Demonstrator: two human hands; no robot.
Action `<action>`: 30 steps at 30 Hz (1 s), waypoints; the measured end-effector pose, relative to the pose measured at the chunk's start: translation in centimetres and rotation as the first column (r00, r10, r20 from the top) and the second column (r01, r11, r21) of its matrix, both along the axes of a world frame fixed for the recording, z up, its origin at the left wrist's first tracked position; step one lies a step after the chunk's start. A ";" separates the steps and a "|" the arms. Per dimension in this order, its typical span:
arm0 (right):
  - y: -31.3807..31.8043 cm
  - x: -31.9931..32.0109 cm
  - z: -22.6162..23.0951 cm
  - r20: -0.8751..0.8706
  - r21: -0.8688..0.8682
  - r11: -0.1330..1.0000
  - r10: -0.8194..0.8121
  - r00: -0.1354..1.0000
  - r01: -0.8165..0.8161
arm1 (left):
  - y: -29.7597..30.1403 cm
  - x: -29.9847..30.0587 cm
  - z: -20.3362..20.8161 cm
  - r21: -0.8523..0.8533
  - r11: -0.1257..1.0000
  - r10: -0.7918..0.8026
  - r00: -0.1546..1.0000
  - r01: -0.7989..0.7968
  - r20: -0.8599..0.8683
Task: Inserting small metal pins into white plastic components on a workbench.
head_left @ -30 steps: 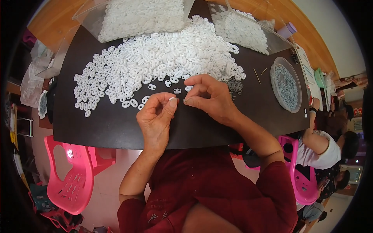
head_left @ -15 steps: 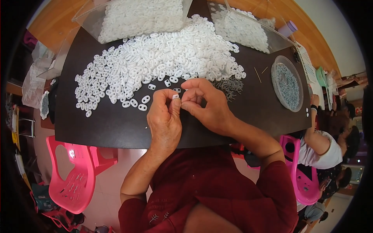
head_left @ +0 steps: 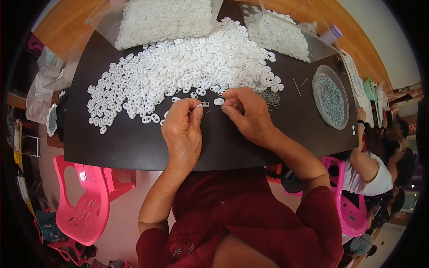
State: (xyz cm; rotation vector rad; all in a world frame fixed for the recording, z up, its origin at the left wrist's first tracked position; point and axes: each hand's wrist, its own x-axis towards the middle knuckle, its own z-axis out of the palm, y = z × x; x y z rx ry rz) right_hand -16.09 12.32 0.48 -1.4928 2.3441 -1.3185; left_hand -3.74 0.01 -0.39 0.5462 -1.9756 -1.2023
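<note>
Clamped in fingertips of left hand (head_left: 182, 127): one small white plastic piece (head_left: 199, 106), above dark brown tabletop (head_left: 111, 147). At right hand (head_left: 248, 111): thumb and forefinger close together; cannot tell whether gripping anything. Possible fault: drop among loose white oval two-holed pieces (head_left: 178, 67), likely from narrow fingertip contact. Containers: two clear plastic bins (head_left: 100, 21) of white pieces; round clear plastic tub (head_left: 315, 91) of grey metal pins (head_left: 330, 100).
</note>
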 end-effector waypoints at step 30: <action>-1.5 3.3 2.5 0.499 -0.141 0.987 0.135 0.856 -0.073 | 0.6 2.1 1.3 0.798 0.516 -0.146 0.950 0.312 -0.277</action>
